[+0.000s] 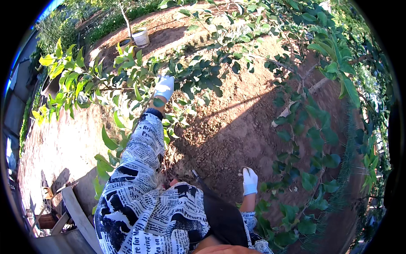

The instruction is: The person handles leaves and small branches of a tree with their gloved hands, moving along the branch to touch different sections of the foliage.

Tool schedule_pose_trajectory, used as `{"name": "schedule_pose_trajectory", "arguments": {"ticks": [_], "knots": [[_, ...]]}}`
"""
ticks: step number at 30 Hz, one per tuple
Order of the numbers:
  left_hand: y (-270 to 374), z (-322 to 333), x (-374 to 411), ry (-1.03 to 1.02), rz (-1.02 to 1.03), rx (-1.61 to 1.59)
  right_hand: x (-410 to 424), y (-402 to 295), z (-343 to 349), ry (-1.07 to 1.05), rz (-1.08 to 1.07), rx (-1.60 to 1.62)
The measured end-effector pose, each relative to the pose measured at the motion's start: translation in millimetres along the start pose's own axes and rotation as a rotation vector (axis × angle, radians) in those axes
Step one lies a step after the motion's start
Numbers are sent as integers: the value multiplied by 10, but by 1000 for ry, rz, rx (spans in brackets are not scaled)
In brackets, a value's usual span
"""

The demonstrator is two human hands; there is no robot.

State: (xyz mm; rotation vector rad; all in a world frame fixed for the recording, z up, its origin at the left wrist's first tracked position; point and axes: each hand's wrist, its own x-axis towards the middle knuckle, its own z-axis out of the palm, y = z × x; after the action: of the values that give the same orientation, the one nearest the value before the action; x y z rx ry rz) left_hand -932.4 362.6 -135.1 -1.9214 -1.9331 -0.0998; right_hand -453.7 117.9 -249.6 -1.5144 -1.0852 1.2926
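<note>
My left hand (165,86), in a white glove, reaches far forward into the leafy branch (196,71) of a tree. Its fingers are curled at the branch, partly hidden by leaves, and whether they close on the wood I cannot tell. My right hand (250,180), also gloved in white, hangs low at my right side above the bare soil. Its fingers are bent, with a small brownish thing (241,174) at the fingertips, too small to name. Bright green leaves (71,77) stand out to the left of my left hand.
A white bucket (141,37) and a brownish bucket (125,44) stand by a thin trunk. Leafy branches (317,133) hang on the right, near a cut branch stub (287,113). Wooden boards (79,216) lie at lower left. Dry soil (222,139) spreads below.
</note>
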Motion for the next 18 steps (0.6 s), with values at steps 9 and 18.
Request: {"name": "schedule_pose_trajectory", "arguments": {"ticks": [9, 18], "knots": [[155, 7, -155, 10, -19, -34, 4, -292, 101, -68, 43, -29], [217, -122, -140, 37, -32, -63, 27, -290, 87, -93, 91, -84]]}}
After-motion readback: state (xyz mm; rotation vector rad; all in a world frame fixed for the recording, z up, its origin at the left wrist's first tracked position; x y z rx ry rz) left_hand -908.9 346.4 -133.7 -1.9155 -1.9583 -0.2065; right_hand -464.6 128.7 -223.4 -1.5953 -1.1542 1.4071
